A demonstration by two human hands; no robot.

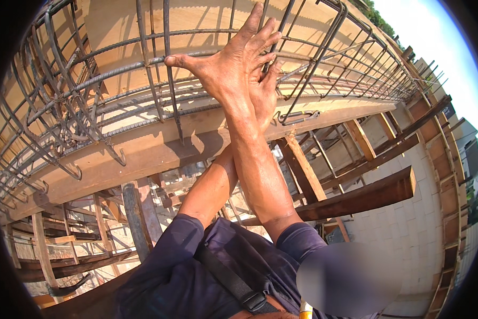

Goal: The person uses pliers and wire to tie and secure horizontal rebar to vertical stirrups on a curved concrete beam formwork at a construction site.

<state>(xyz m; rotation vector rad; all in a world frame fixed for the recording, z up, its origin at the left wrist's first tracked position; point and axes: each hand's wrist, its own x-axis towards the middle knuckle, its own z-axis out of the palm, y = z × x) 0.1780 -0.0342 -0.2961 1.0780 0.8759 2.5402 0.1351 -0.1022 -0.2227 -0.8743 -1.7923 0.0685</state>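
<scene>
My forearms cross in front of me, the right one on top. My right hand (231, 69) is open, its back toward me, thumb stretched to the left and fingers spread. Behind it, my left hand (264, 98) is partly hidden; the digits that show are stretched out, and nothing is seen in it. Both are in front of a long rebar cage (124, 68) of ribbed bars and bent stirrups. Whether either hand touches the bars I cannot tell. Just right of my left hand, a bent steel loop (298, 118) hangs at the cage's lower edge.
Plywood panels (111, 21) stand behind the cage. A long timber beam (350, 112) runs beneath it. Below are wooden props (301, 165) and a dark plank (366, 198) jutting right. Pale paving (393, 234) lies lower right. A cigarette (306, 310) shows at the bottom edge.
</scene>
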